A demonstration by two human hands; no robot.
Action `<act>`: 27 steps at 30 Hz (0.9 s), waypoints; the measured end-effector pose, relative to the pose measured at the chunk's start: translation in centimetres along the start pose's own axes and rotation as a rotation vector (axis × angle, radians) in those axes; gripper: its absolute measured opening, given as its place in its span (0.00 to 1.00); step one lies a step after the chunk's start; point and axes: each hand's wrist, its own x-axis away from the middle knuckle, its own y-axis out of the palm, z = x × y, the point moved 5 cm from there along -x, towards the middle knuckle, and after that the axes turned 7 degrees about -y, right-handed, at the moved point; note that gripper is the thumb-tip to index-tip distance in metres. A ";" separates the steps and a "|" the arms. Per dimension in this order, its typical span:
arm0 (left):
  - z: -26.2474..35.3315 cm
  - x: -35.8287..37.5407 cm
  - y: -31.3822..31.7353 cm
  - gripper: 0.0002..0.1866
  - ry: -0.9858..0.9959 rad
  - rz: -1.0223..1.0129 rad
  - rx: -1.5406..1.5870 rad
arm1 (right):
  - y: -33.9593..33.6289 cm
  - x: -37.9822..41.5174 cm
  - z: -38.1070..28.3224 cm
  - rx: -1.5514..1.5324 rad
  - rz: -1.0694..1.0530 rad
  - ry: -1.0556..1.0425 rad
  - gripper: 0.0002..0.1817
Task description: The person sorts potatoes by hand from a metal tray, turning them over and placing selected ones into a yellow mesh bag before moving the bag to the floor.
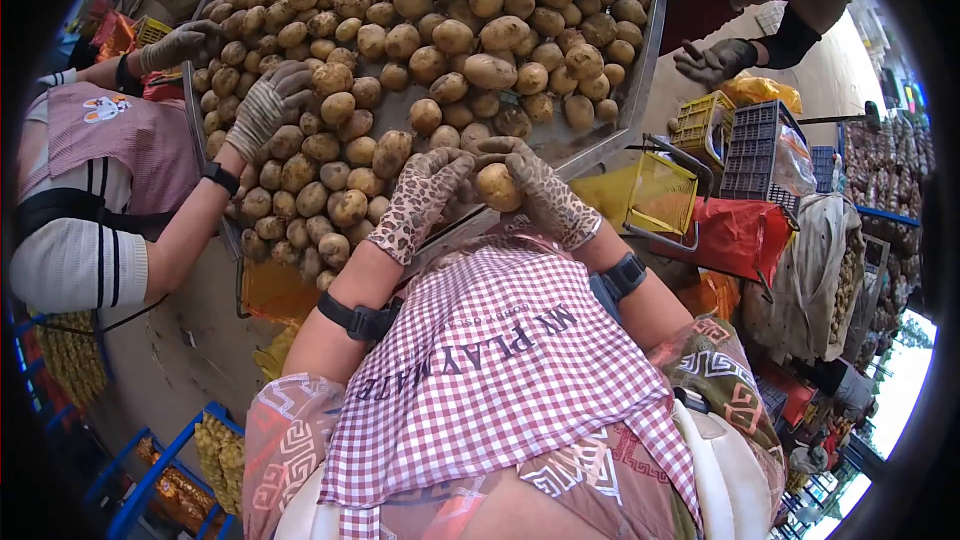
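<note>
Both my hands wear leopard-print gloves and meet at the near edge of a metal sorting table (572, 166) heaped with potatoes (480, 35). A single round potato (499, 187) is in my right hand (545, 190), its fingers curled over the top and side. Just left of it, my left hand (430, 188) is bent inward with its fingers together, over the near edge of the heap. Whatever the left fingers may hold is hidden beneath them.
At the left, a co-worker's gloved hands (268, 112) reach over the potatoes. Another person's dark-gloved hand (716, 62) is at the upper right. Crates (752, 150), a yellow basket (660, 195) and a red bag (735, 240) stand to the right.
</note>
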 end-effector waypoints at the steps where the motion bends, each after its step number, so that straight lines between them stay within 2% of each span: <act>1: 0.0 0.4 -0.2 0.13 0.032 -0.018 -0.008 | 0.2 0.4 0.5 -0.446 0.028 0.228 0.31; 2: -0.1 0.9 0.2 0.13 0.032 -0.021 -0.004 | 1.0 0.9 0.5 -0.891 0.055 0.457 0.33; 4: 0.2 2.2 0.4 0.14 0.109 0.070 0.023 | 1.0 1.6 0.7 -0.785 0.003 0.452 0.29; 5: 0.8 2.8 0.4 0.16 0.480 0.107 -0.589 | 1.4 2.3 1.6 -1.092 0.105 0.532 0.28; 6: -0.4 2.8 0.9 0.19 0.481 0.164 -0.885 | 1.9 2.9 2.8 -1.399 0.205 0.610 0.27; 7: -1.7 2.4 0.7 0.19 0.515 0.139 -1.087 | 2.1 3.0 4.0 -1.674 0.188 0.600 0.27; 8: -3.3 1.8 0.3 0.20 0.546 0.108 -1.294 | 1.9 3.0 4.0 -1.683 0.167 0.596 0.27; 9: -4.2 1.6 -0.4 0.20 0.628 0.107 -1.446 | 1.4 3.2 4.4 -1.647 0.274 0.625 0.27; 10: -4.8 2.0 -1.0 0.18 0.759 0.230 -1.509 | 0.9 3.5 4.7 -1.607 0.382 0.655 0.27; 14: -5.7 3.2 -3.5 0.18 0.396 0.196 -1.491 | -1.0 3.9 7.0 -1.485 0.359 0.626 0.19; 16: -5.8 2.8 -5.6 0.14 0.205 0.275 -1.499 | -1.9 3.9 7.1 -1.439 0.384 0.587 0.16; 18: -4.0 2.8 -5.8 0.14 0.156 0.331 -1.537 | -2.8 4.0 8.2 -1.353 0.424 0.543 0.14; 19: -3.0 2.6 -5.6 0.14 0.112 0.330 -1.518 | -3.0 4.1 8.4 -1.411 0.422 0.562 0.14; 20: -2.8 1.4 -5.2 0.14 0.101 0.326 -1.516 | -3.0 4.1 8.6 -1.417 0.421 0.573 0.14; 22: 0.5 0.2 -4.4 0.17 0.764 0.646 -1.152 | -2.7 4.1 9.3 -1.474 0.415 0.640 0.15; 25: 3.9 -5.1 -3.7 0.21 0.688 0.660 -1.185 | -2.5 2.2 8.1 -1.394 0.362 0.649 0.15; 27: 3.7 -7.7 -4.1 0.24 0.515 0.610 -1.271 | -2.2 1.4 7.9 -1.377 0.313 0.637 0.15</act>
